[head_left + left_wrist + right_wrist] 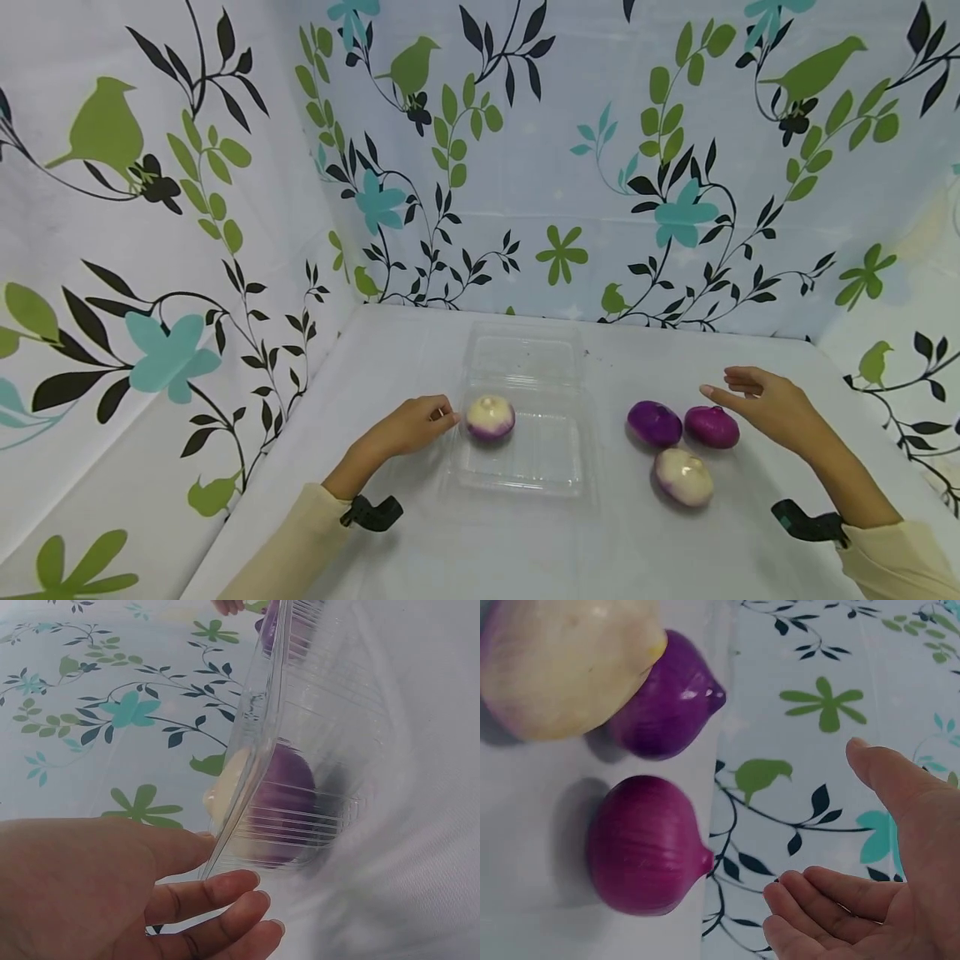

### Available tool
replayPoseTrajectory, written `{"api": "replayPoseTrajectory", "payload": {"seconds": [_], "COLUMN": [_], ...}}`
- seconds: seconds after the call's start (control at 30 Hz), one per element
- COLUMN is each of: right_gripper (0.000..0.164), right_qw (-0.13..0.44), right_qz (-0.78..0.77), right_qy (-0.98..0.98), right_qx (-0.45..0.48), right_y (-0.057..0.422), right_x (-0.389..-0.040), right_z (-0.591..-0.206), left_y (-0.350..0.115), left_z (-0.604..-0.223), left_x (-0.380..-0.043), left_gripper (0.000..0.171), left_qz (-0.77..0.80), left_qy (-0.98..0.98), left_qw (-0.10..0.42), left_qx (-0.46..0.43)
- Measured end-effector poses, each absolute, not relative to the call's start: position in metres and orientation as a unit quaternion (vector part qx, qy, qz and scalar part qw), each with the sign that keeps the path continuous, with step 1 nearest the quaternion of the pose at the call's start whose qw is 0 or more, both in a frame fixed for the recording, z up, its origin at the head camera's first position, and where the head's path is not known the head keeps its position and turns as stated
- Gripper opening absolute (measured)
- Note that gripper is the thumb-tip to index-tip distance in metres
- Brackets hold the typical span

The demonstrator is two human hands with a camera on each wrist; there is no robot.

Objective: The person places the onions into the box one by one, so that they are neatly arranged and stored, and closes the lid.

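In the head view, a clear plastic clamshell container (517, 479) lies with its lid (525, 354) folded back. A cream-and-purple onion (491, 418) sits in its left part. My left hand (416, 427) is at the container's left side, fingers loosely bent; the left wrist view puts the thumb (176, 851) right at the clear rim (255, 787). To the right lie a dark purple onion (655, 423), a magenta onion (712, 427) and a second cream-and-purple onion (684, 477). Just right of the magenta one hovers my right hand (776, 408), with thumb and fingers spread apart and nothing between them.
A white cloth (622, 550) covers the table. Patterned curtains with birds and leaves (480, 208) rise behind it and along both sides. Each wrist carries a black strap mount, the left one (375, 512) close to the tabletop.
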State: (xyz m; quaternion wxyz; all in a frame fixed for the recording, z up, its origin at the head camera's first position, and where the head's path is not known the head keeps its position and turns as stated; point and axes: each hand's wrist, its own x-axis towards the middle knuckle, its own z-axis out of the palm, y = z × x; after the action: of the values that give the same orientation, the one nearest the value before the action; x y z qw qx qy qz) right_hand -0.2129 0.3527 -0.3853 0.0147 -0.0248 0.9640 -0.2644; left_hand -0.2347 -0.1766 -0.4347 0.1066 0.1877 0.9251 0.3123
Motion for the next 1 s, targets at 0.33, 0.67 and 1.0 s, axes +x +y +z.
{"api": "replayPoseTrajectory", "payload": {"seconds": [0.33,0.67,1.0], "right_gripper": [0.085,0.084,0.087], "right_qw": [0.023,0.058,0.07], "right_qz": [-0.273,-0.308,-0.313], "right_qy": [0.961,0.949,0.947], "right_qx": [-0.033,-0.032,-0.032], "right_y": [0.389,0.399,0.398], "right_x": [-0.21,-0.207,-0.206], "right_z": [-0.433,-0.459,-0.463], "left_y": [-0.177,-0.177,-0.176], "left_z": [-0.434,-0.436,-0.435], "left_x": [-0.232,-0.232,-0.233], "left_gripper": [0.022,0.021,0.022], "left_qz": [0.314,0.313,0.313], "left_qy": [0.925,0.925,0.926], "left_qw": [0.111,0.111,0.118], "left_qx": [0.182,0.182,0.173]}}
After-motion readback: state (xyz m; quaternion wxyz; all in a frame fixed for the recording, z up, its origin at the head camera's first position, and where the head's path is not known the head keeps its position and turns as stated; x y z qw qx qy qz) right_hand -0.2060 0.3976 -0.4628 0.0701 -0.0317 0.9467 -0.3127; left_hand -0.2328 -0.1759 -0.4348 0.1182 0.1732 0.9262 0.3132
